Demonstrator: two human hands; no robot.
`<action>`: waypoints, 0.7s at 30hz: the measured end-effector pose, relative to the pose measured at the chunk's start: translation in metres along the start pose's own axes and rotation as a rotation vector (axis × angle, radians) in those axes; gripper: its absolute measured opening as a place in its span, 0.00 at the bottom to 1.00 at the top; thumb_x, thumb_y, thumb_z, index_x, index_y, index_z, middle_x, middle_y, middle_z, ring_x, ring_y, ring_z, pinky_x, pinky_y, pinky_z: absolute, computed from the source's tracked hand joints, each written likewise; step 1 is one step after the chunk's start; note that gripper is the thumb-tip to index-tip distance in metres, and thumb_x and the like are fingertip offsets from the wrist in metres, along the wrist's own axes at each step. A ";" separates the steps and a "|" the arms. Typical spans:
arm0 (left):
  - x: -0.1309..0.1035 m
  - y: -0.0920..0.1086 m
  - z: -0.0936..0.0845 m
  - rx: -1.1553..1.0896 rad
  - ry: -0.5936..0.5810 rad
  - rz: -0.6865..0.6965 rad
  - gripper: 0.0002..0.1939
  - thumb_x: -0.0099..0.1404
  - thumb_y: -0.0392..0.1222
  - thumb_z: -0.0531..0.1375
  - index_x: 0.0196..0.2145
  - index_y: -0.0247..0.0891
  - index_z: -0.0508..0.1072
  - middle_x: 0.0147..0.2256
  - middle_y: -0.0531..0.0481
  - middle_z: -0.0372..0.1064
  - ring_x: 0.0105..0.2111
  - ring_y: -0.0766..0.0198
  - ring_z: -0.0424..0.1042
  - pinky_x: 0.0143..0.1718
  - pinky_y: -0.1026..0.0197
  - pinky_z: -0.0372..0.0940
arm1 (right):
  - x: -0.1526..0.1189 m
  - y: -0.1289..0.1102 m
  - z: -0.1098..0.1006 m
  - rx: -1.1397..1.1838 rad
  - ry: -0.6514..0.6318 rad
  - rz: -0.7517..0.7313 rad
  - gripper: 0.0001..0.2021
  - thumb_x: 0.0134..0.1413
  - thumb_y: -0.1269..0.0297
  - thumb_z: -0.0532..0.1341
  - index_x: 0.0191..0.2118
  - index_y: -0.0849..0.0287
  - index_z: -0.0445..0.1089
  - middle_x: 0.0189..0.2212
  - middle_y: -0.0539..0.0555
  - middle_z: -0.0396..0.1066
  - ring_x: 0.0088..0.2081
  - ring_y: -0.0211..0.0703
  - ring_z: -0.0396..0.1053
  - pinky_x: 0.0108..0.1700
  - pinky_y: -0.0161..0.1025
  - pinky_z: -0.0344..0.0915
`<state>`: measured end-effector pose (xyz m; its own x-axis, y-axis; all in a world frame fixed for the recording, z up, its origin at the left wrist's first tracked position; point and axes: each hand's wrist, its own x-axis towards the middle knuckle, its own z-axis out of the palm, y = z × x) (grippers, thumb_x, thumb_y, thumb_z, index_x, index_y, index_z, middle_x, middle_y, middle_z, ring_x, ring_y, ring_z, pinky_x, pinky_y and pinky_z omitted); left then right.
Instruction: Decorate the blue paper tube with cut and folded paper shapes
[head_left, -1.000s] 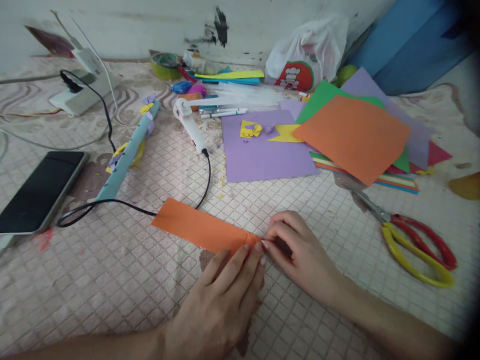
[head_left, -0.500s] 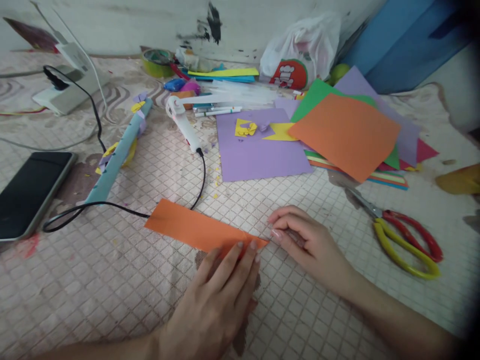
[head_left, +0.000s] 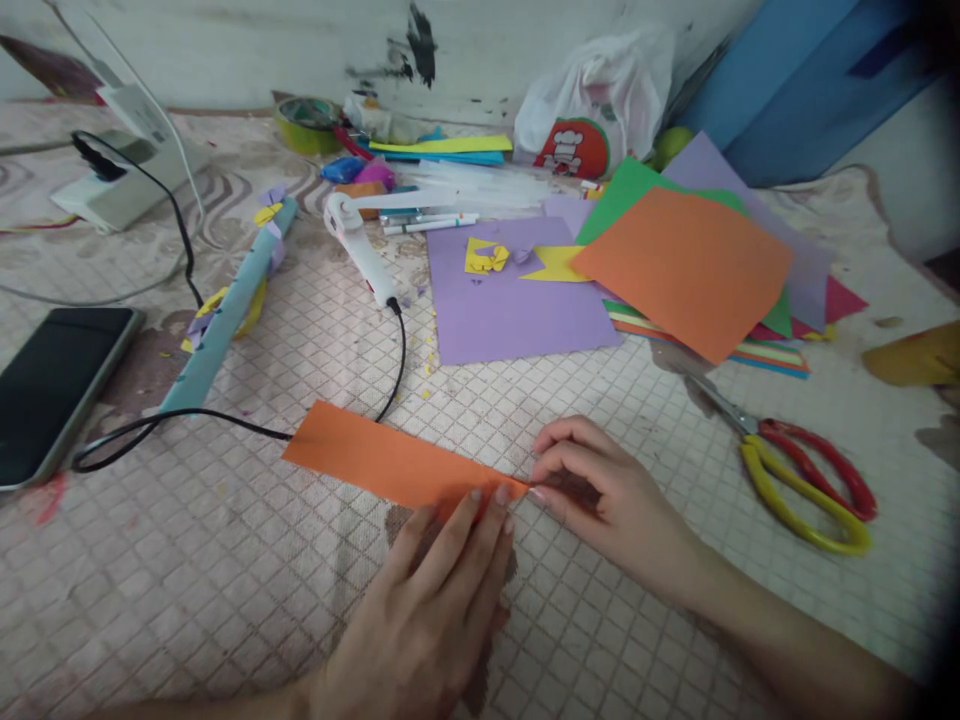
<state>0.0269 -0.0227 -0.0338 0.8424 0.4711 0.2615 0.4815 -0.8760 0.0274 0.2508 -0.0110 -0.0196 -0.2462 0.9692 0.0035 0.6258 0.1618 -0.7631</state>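
A strip of orange paper (head_left: pixel 375 455) lies slantwise on the quilted cloth, its right end narrowing to a point. Flat on its right half rests my left hand (head_left: pixel 431 590), fingers stretched out and pressing the paper to the table. My right hand (head_left: pixel 607 500) has thumb and fingers curled together at the pointed tip, pinching it. The left palm and fingers hide the strip's lower right edge. Scissors (head_left: pixel 795 480) with one red and one yellow handle lie to the right of my right hand.
Behind the strip are a white glue gun (head_left: pixel 364 255) with a black cord, a purple sheet (head_left: pixel 525 320) and stacked coloured papers (head_left: pixel 690 270). At left lie a blue paper stick (head_left: pixel 225 320), a phone (head_left: pixel 64 390) and a power strip (head_left: pixel 120 185). A plastic bag (head_left: pixel 592 100) sits at the back.
My right hand's thumb and fingertips have closed in on the strip's pointed end. The left hand stays flat on the paper. The whole view has shifted slightly.
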 end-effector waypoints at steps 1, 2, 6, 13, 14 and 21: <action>0.000 0.000 0.000 0.001 0.000 0.005 0.21 0.67 0.44 0.52 0.54 0.32 0.66 0.59 0.43 0.59 0.58 0.51 0.58 0.56 0.48 0.51 | 0.000 0.000 0.001 -0.009 0.010 -0.004 0.07 0.54 0.76 0.58 0.34 0.56 0.66 0.40 0.53 0.61 0.40 0.39 0.64 0.36 0.36 0.66; 0.000 0.000 0.000 0.002 -0.002 0.006 0.21 0.67 0.44 0.52 0.54 0.32 0.66 0.59 0.43 0.59 0.58 0.51 0.58 0.56 0.48 0.51 | 0.000 -0.001 0.003 -0.018 0.019 -0.006 0.07 0.54 0.76 0.57 0.33 0.56 0.65 0.40 0.53 0.61 0.40 0.39 0.64 0.37 0.37 0.66; 0.001 0.000 -0.001 0.007 -0.005 -0.002 0.20 0.68 0.43 0.52 0.54 0.32 0.66 0.59 0.44 0.59 0.58 0.52 0.58 0.56 0.48 0.51 | 0.001 -0.003 0.007 -0.065 0.043 -0.016 0.07 0.54 0.76 0.56 0.32 0.56 0.65 0.39 0.53 0.62 0.40 0.41 0.63 0.38 0.39 0.66; 0.001 0.001 0.000 0.001 -0.012 -0.010 0.20 0.67 0.44 0.52 0.54 0.32 0.66 0.59 0.43 0.59 0.58 0.51 0.58 0.56 0.47 0.49 | 0.002 -0.004 0.010 -0.094 0.055 -0.019 0.07 0.53 0.77 0.56 0.32 0.57 0.64 0.39 0.54 0.62 0.39 0.41 0.63 0.37 0.39 0.66; 0.001 0.001 0.000 0.001 -0.012 -0.010 0.20 0.67 0.44 0.52 0.54 0.32 0.67 0.59 0.43 0.59 0.58 0.51 0.58 0.56 0.47 0.49 | 0.002 -0.004 0.010 -0.095 0.055 -0.016 0.07 0.53 0.77 0.56 0.32 0.57 0.63 0.39 0.54 0.62 0.40 0.41 0.63 0.37 0.39 0.66; 0.000 0.001 -0.002 -0.003 -0.007 -0.013 0.20 0.67 0.43 0.53 0.53 0.32 0.67 0.59 0.44 0.60 0.58 0.51 0.58 0.56 0.47 0.49 | 0.002 -0.004 0.013 -0.110 0.055 -0.016 0.07 0.54 0.77 0.55 0.33 0.57 0.62 0.38 0.54 0.60 0.39 0.42 0.62 0.38 0.40 0.65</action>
<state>0.0269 -0.0240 -0.0320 0.8380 0.4829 0.2541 0.4914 -0.8703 0.0335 0.2383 -0.0120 -0.0251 -0.2175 0.9746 0.0527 0.7001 0.1934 -0.6874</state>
